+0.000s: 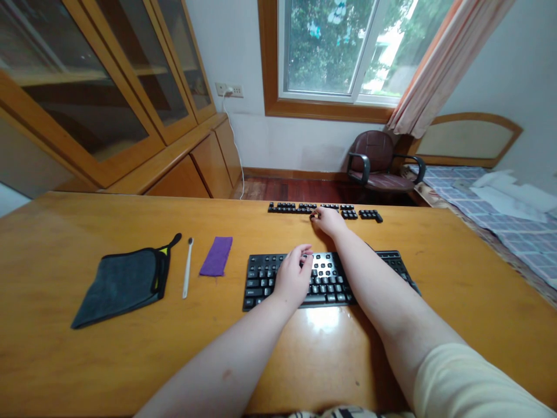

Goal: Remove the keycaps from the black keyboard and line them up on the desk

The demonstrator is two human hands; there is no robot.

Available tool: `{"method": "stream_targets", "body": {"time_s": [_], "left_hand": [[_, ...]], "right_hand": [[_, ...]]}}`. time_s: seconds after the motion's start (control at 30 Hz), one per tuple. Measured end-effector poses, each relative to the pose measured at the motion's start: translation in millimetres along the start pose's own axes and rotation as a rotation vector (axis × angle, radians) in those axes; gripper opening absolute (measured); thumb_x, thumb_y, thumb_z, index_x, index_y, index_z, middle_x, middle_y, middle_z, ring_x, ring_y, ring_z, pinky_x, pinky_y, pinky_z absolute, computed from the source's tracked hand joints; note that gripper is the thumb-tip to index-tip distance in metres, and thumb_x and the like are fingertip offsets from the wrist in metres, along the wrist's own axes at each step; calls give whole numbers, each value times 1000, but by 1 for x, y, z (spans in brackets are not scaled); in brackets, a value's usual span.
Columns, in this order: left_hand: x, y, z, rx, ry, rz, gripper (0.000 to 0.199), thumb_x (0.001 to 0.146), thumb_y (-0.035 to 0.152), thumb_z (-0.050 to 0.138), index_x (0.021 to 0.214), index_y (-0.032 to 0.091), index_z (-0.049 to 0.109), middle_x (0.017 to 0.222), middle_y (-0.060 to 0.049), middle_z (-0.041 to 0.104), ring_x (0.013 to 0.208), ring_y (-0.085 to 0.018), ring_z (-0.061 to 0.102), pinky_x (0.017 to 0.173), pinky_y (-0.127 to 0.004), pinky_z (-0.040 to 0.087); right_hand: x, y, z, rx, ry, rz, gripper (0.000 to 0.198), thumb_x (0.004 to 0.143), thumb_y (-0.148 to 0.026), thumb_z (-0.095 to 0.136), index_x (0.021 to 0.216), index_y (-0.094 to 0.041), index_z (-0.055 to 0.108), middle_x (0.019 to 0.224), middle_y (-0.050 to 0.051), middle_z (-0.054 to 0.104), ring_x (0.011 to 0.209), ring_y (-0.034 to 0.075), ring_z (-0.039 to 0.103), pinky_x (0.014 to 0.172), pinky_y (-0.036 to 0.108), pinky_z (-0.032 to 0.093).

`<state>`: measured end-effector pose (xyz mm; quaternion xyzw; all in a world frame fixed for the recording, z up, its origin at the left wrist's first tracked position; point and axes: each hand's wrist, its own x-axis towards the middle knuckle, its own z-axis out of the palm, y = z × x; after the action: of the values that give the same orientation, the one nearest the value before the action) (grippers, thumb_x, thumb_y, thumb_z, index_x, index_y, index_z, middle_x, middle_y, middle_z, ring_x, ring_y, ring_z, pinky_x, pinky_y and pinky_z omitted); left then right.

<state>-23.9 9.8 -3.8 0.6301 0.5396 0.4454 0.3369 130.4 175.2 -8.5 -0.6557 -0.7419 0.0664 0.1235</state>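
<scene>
A black keyboard (324, 297) lies on the wooden desk, and bare switch spots show among its keys in the upper middle. My left hand (295, 276) rests over its left-centre part, fingers loosely bent and thumb apart, holding nothing that I can see. Beyond the keyboard, loose black keycaps (287, 208) stand in rows along the desk's far edge. My right hand (329, 222) reaches across the keyboard to these rows, its fingertips pinched on a small dark keycap (313, 216). My right forearm hides part of the keyboard's right side.
Left of the keyboard lie a purple cloth (216, 256), a white-handled toothbrush (187, 273) and a folded grey cloth (124, 281) with black edging. Past the desk (209, 360) are a glass-door cabinet (130, 75), an armchair (376, 157) and a bed (491, 203).
</scene>
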Motion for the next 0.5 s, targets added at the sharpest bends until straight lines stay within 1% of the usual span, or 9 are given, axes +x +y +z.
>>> {"method": "stream_targets", "body": {"time_s": [0.3, 0.5], "left_hand": [[0, 1, 0, 11, 7, 1, 26, 86, 21, 47, 110, 19, 57, 105, -6, 65, 94, -17, 61, 87, -32, 47], [0, 1, -1, 10, 2, 3, 26, 87, 21, 47, 110, 19, 57, 106, -6, 65, 94, -17, 61, 87, -32, 47]], "right_hand": [[1, 2, 0, -26, 7, 64, 21, 80, -31, 55, 97, -22, 64, 98, 7, 67, 92, 20, 60, 74, 25, 43], [4, 5, 1, -18, 17, 68, 21, 80, -32, 54, 96, -22, 64, 98, 7, 67, 91, 21, 60, 75, 27, 44]]}}
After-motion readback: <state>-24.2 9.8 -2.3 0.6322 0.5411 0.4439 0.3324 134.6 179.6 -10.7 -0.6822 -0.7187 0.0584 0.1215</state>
